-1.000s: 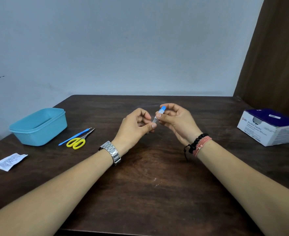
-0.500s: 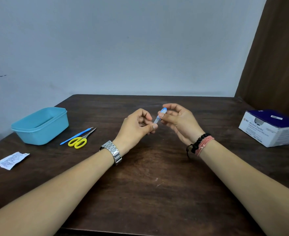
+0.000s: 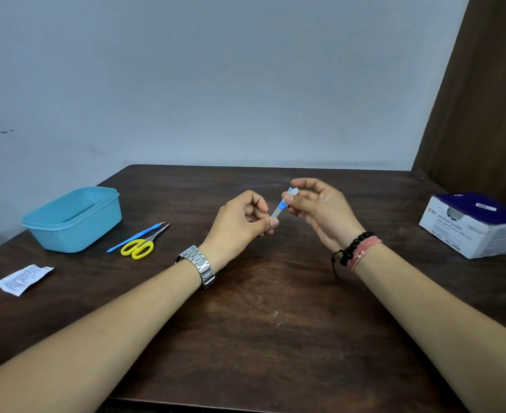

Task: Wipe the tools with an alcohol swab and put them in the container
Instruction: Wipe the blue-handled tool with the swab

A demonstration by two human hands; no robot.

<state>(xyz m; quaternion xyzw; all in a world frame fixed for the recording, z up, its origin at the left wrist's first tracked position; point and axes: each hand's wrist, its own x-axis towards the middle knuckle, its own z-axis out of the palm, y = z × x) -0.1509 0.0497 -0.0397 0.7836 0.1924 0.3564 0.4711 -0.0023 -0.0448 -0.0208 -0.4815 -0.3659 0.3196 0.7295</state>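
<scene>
While both hands pinch the tool (image 3: 281, 206), its long axis runs seven-to-one o'clock: left hand (image 3: 239, 223) low, right hand (image 3: 317, 210) high.

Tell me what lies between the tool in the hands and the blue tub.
Only the yellow scissors and a blue stick lie flat on the table beside the tub; the tool, carried above them, meets nothing visible.
</scene>
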